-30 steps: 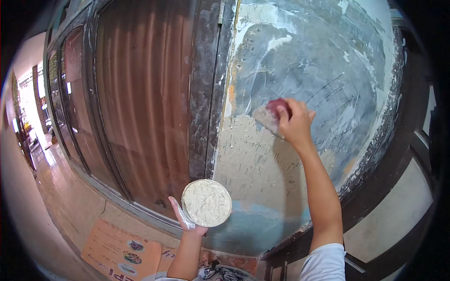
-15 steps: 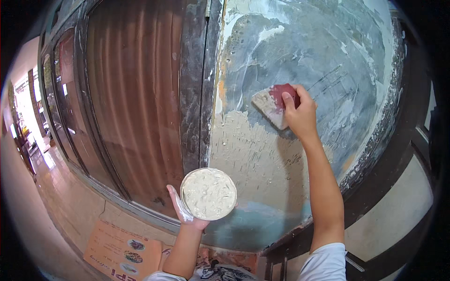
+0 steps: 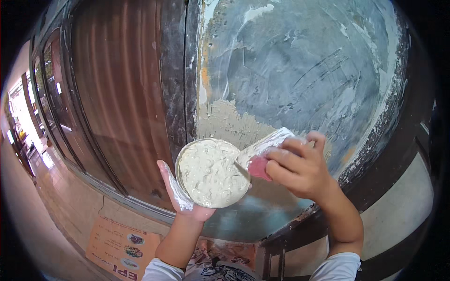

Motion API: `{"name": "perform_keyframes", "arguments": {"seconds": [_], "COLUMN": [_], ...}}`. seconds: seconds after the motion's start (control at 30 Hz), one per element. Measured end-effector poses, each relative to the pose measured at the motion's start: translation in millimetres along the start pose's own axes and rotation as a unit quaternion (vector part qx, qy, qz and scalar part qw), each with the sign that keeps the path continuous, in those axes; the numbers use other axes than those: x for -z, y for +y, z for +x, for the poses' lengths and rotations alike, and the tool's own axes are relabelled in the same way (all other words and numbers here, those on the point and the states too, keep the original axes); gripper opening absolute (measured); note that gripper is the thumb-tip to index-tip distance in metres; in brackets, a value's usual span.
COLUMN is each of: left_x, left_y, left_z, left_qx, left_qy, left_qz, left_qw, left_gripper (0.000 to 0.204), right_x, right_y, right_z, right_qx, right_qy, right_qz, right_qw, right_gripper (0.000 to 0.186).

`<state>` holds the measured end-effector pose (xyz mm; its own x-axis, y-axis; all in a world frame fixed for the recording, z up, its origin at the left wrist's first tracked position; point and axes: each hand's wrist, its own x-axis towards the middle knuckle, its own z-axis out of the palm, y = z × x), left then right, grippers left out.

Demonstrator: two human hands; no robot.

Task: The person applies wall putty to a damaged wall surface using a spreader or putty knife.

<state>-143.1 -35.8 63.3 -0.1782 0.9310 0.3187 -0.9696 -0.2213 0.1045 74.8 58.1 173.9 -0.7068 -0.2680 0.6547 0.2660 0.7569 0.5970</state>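
Note:
My left hand (image 3: 180, 194) is wrapped round a round tub of off-white putty (image 3: 213, 173), holding it up from below; white smears coat the thumb side. In my right hand (image 3: 302, 166) is a putty scraper with a red grip (image 3: 258, 167) and a wide blade caked in white putty. A corner of the blade touches the putty at the tub's right side. Behind both hands stands a wall (image 3: 290, 70), grey-blue and patchy above. Lower down, a rough beige coat of putty (image 3: 229, 122) covers it.
Left of the wall are a dark wooden frame (image 3: 173, 70) and a glazed panel with a brown curtain (image 3: 117, 93). Dark woodwork (image 3: 398, 154) borders the right. An orange printed sheet (image 3: 119, 248) lies on the floor at lower left.
My right hand has brought the scraper down from the wall to the tub and turned it. The tub is raised nearer, and the view has shifted slightly.

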Motion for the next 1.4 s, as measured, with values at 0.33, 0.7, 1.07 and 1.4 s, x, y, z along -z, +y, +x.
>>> {"name": "perform_keyframes", "arguments": {"seconds": [0.33, 0.7, 1.07, 1.4], "left_x": [-25.5, -33.3, -22.0, -20.0], "left_y": [-26.6, -55.0, -70.3, -68.9], "left_z": [-3.1, 3.0, -3.3, -10.0], "left_qx": [-0.053, -0.005, 0.005, 0.006], "left_qy": [0.005, 0.005, 0.0, -0.006], "left_qz": [0.018, -0.009, -0.005, -0.028], "left_qw": [0.998, 1.0, 1.0, 1.0], "left_gripper": [0.103, 0.106, 0.106, 0.108], "right_x": [23.7, 34.7, 28.9, 9.3], "right_y": [10.3, 11.7, 15.5, 9.5], "right_z": [-33.3, -46.1, -56.7, -50.4], "right_qx": [0.02, 0.015, 0.015, -0.003], "right_qy": [-0.008, -0.048, -0.051, -0.01], "right_qz": [-0.074, -0.114, -0.112, -0.096], "right_qw": [0.997, 0.992, 0.992, 0.995], "right_gripper": [0.024, 0.021, 0.02, 0.017]}}
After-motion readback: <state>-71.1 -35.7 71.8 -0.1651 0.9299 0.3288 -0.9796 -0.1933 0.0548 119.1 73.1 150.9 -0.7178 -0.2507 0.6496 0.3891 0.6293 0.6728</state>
